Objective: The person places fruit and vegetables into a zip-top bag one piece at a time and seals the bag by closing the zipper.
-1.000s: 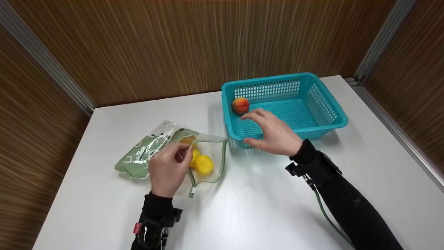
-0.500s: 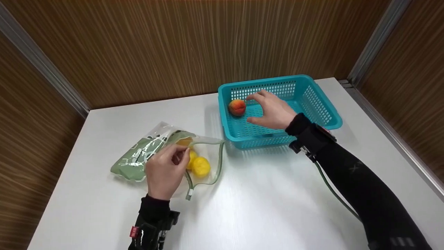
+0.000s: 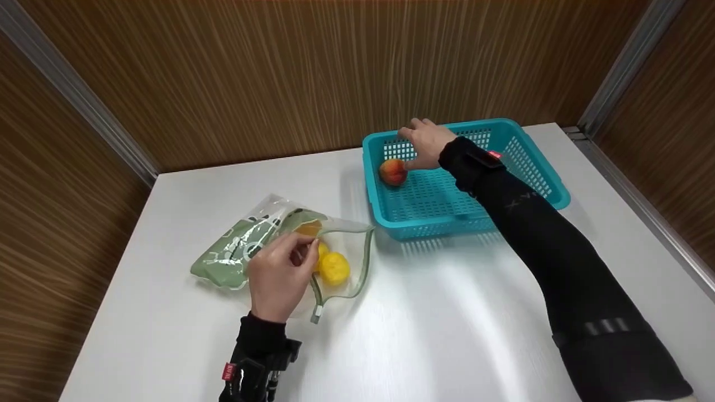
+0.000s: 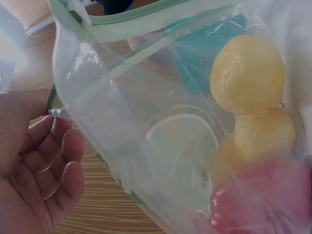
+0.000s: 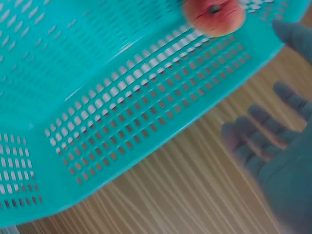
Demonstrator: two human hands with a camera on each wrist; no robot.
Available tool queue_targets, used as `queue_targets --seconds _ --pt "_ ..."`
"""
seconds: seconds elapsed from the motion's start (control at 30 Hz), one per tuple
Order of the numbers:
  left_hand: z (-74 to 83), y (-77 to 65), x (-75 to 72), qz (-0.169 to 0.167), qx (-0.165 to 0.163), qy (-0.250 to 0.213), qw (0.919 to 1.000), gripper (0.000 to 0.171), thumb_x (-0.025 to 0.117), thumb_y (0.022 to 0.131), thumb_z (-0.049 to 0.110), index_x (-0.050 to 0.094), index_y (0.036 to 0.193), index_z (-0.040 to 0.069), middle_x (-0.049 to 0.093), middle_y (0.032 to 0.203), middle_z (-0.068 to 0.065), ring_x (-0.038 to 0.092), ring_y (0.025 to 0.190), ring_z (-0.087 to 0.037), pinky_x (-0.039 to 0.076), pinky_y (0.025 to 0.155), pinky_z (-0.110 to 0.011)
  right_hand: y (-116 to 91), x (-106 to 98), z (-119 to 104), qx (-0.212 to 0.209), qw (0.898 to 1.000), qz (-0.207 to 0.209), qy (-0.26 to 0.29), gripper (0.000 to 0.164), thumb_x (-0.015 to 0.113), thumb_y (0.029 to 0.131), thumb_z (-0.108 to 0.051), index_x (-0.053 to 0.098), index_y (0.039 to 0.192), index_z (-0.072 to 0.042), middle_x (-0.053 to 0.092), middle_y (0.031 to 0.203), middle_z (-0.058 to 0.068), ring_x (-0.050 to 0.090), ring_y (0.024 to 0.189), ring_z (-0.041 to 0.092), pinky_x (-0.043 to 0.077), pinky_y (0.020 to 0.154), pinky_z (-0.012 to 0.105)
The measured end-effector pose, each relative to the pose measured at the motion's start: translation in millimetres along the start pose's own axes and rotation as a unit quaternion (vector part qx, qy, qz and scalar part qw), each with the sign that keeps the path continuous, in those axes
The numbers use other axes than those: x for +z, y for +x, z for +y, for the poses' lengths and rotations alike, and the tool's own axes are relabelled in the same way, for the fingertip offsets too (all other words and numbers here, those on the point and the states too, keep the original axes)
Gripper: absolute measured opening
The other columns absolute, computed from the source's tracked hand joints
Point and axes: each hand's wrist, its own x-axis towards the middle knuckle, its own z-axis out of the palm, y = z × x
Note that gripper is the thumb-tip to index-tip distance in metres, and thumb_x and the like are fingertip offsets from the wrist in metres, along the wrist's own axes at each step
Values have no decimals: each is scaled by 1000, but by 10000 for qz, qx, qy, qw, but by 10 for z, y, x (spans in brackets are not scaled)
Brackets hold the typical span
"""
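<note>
My left hand [image 3: 281, 276] pinches the green-edged rim of a clear zip bag [image 3: 234, 245] with printed green panels. Inside lie yellow round fruits [image 3: 335, 268], something orange [image 3: 308, 228], and, as the left wrist view shows, a pinkish-red lobed thing [image 4: 263, 197]. Over the left back part of a turquoise basket [image 3: 441, 226], my right hand [image 3: 427, 144] has its fingers spread and holds nothing. A red-orange peach [image 3: 393, 172] rests at the basket's left end, its right side at my thumb in the head view.
Bag and basket stand on a white table [image 3: 402, 335], the bag's mouth close to the basket's front left corner. A wood-grain panel [image 3: 268, 84] rises behind the table, with more panels at both sides.
My right hand has moved from the basket's front rim up and back over its far side, close beside the peach. The left hand keeps its pinch on the bag.
</note>
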Motion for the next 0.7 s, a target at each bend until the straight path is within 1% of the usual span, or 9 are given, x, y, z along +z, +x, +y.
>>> queue_targets --seconds 0.1,0.23,0.47,0.7 --pt "36 -18 14 -3 0 -52 10000 5 71 81 16 70 78 12 62 63 2 53 54 -8 40 50 -16 119 96 21 -130 9994 -283 -128 68 70 84 -37 41 141 -13 39 145 22 40 130 41 43 104 56" --pt "81 -22 25 -2 -23 -111 9999 6 71 81 15 70 77 11 63 63 1 53 54 -9 41 50 -17 213 252 15 -233 9983 -498 -173 69 71 83 -36 41 141 -14 38 146 21 39 132 41 42 104 57" --pt "127 -19 38 -57 -3 -120 9999 4 71 81 15 70 78 12 62 63 3 53 54 -8 41 50 -16 251 495 -10 -128 9961 -816 -311 74 73 81 -34 38 143 -15 33 150 21 36 136 40 40 107 56" --pt "139 -22 43 -63 12 -216 9997 6 71 81 14 69 78 11 63 65 2 55 55 -10 42 51 -17 274 613 -51 -99 9945 -1018 -233 76 73 82 -32 36 145 -14 27 154 22 35 139 41 39 108 56"
